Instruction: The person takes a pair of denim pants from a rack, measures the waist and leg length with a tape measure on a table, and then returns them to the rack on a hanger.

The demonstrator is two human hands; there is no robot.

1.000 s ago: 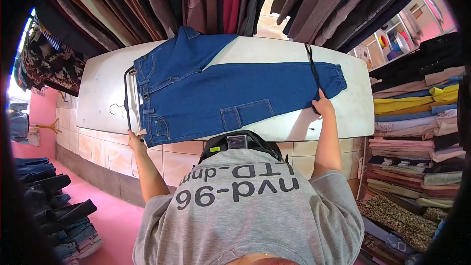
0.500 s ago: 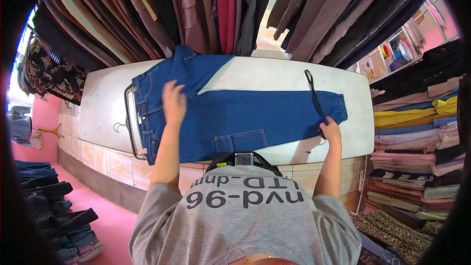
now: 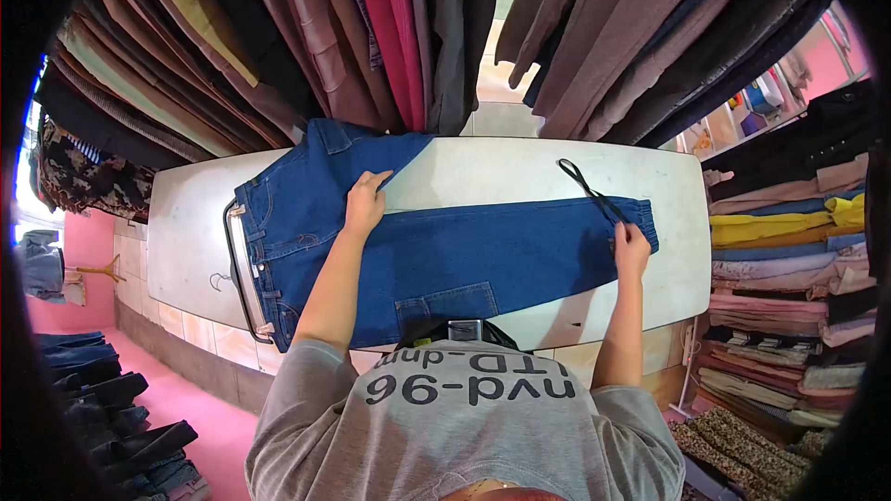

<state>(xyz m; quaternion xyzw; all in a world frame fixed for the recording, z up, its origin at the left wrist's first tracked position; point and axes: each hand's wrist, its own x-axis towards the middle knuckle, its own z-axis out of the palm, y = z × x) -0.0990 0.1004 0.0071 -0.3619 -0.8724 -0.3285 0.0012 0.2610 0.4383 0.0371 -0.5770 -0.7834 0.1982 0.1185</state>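
Note:
Blue denim trousers (image 3: 436, 250) lie across a white table with the waistband to the left and an elasticated cuff to the right. One leg is angled up and away from the other. A black hanger (image 3: 243, 278) is clipped to the waistband. My left hand (image 3: 366, 204) rests on the denim near the crotch, its index finger stretched out towards the inner edge of the angled leg. By the cuff, my right hand (image 3: 632, 249) is closed on a black strap (image 3: 587, 187), whose looped end trails up and left over the tabletop.
The white table (image 3: 520, 162) stretches across in front of me. Trousers hang in a dense row (image 3: 371, 46) along its far side. Folded garments (image 3: 789, 288) are stacked on the right. More dark jeans (image 3: 121, 408) hang low on the left, above a pink floor (image 3: 223, 436).
My left hand has moved right across the denim to the inner edge of the angled leg. My right hand stays by the cuff with the strap. The view has tilted slightly upward.

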